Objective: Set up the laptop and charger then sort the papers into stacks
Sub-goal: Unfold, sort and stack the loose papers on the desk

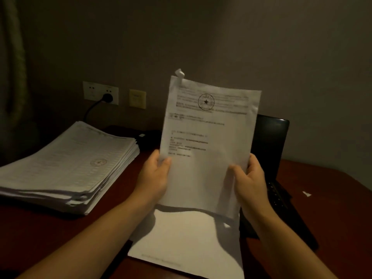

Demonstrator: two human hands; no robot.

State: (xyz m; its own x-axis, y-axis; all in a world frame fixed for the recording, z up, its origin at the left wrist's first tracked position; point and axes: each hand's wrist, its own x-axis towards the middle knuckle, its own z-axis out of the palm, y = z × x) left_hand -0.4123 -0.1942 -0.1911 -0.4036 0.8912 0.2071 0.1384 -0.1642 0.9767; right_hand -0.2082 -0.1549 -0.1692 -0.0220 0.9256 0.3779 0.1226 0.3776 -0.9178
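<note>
Both hands hold one document upright in front of the camera. The left hand [156, 174] grips its lower left edge with the thumb across the printed face, and the right hand [248, 178] grips the lower right edge the same way, thumb in front and fingers behind. The document [209, 135] is a white page with blurred lines of print and a round stamp with a star near its top. A small white tab [179, 73] sticks up from its upper left corner. Its lower edge hangs just above loose sheets [187, 244] that lie flat on the reddish-brown desk [332, 198]. Behind the held page and to its right stands the laptop [270, 141], lid open and screen dark, with part of its keyboard showing beside the right wrist. To the left, well apart from the hands, a thick stack of papers [66, 164] rests on the desk with uneven edges. On the wall behind it a white socket plate [100, 93] carries a black plug [107, 97], and a black cable [90, 110] curves down from it toward the desk. Between stack and laptop sits a dark block [149, 137] with a small pale label; in this dim light I cannot tell whether it is the charger. A yellowish wall plate [137, 99] is beside the socket, and a white scrap [307, 194] lies on the desk at right.
</note>
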